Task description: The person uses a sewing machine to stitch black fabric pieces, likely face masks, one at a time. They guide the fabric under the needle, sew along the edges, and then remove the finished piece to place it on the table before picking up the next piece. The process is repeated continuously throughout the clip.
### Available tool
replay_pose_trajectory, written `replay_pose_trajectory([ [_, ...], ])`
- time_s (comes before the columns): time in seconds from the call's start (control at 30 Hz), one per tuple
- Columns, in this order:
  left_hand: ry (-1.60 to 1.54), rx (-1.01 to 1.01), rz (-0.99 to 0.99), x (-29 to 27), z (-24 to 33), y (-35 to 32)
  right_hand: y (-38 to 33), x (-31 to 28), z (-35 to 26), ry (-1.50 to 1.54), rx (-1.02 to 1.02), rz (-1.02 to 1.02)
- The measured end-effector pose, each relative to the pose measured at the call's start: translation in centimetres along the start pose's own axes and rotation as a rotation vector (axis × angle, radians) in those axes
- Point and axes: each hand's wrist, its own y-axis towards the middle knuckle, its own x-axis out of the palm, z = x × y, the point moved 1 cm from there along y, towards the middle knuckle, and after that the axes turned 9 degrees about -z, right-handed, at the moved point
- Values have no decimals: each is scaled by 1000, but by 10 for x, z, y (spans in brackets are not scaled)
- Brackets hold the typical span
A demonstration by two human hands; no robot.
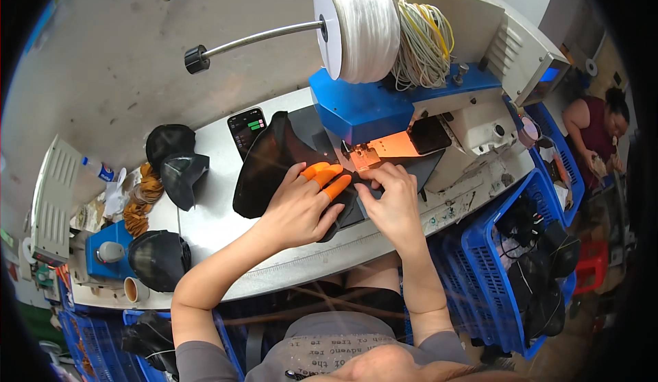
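Observation:
A black moulded fabric cup piece (264,169) lies on the machine bed, its edge running under the head of a blue and white sewing machine (363,111). My left hand (305,200), with orange finger covers on several fingers, rests on the piece; its fingers are stretched out and its thumb is apart. Close beside the lit needle area (363,157), my right hand (392,197) has thumb and forefinger bent together at the edge of the black piece. The fingertips partly hide the edge between them.
A phone (247,132) lies behind the cup piece. Black cups (159,260) are stacked at the left, near a paper cup (135,289). A thread spool (360,25) hangs above. Blue crates (490,265) with black pieces stand right; another person (593,125) sits beyond.

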Motion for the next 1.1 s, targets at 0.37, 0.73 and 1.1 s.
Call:
replay_pose_trajectory([
  [0.37,32,54,-138,-12,-29,30,30,0,14,-18,74,-95],
  [0.73,54,91,-68,-11,-55,34,42,2,13,19,29,-24],
  [1.1,-45,165,-177,-18,-79,51,43,3,13,66,31,33],
])
